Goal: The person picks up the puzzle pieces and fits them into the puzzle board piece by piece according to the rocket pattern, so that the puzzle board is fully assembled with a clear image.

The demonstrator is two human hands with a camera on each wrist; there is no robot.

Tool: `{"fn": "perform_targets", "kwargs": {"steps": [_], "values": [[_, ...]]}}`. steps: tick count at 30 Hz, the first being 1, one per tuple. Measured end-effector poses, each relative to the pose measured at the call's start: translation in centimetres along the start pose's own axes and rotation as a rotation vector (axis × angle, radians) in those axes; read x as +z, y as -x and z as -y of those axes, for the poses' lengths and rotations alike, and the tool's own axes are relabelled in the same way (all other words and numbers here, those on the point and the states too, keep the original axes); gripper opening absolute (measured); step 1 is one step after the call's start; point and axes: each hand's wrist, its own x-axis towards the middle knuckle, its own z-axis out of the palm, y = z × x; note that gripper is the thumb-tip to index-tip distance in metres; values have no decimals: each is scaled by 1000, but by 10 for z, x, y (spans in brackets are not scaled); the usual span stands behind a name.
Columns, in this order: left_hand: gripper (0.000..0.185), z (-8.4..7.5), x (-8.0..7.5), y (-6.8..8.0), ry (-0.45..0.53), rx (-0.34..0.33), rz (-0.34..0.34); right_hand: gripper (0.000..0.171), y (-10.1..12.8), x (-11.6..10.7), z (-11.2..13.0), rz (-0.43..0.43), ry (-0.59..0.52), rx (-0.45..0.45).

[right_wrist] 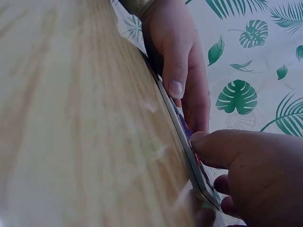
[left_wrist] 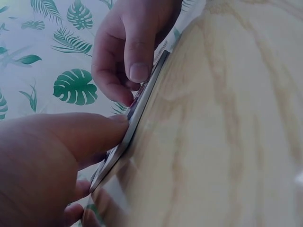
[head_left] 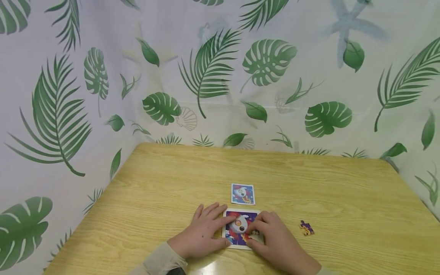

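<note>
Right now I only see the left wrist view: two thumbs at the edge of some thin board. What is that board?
Observer: A puzzle with a rocket picture, lying flat on the table.
Visitor: Is anything else on the table?
Observer: Yes, a small card with the same rocket lies just beyond the puzzle.
Visitor: Any loose bits?
Observer: One loose piece lies apart, beyond the right hand.
Visitor: And the other hand?
Observer: The left hand rests on the puzzle's left side, fingers spread flat.

Two hands [head_left: 203, 233], one puzzle board [head_left: 237, 238], one card [head_left: 243, 194], seemingly one loose piece [head_left: 306, 228].
</note>
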Motion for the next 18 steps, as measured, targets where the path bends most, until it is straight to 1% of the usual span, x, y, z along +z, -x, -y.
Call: {"fn": "perform_targets", "kwargs": {"steps": [2, 6, 9, 13, 15, 18], "values": [[61, 0, 0, 0, -2, 2, 0, 12, 1, 0, -1, 9, -13, -1], [59, -1, -1, 1, 10, 21, 4, 12, 4, -2, -7, 53, -77, 21], [58, -2, -3, 2, 23, 74, 31, 12, 6, -5, -11, 85, -135, 35], [57, -1, -5, 4, 19, 156, 88, 15, 7, -7, -13, 98, -172, 13], [55, 0, -5, 4, 15, 177, 108, 15, 6, -8, -14, 101, -175, 3], [53, 3, -6, 4, 17, 186, 128, 15, 6, -8, -15, 113, -184, -7]]}}
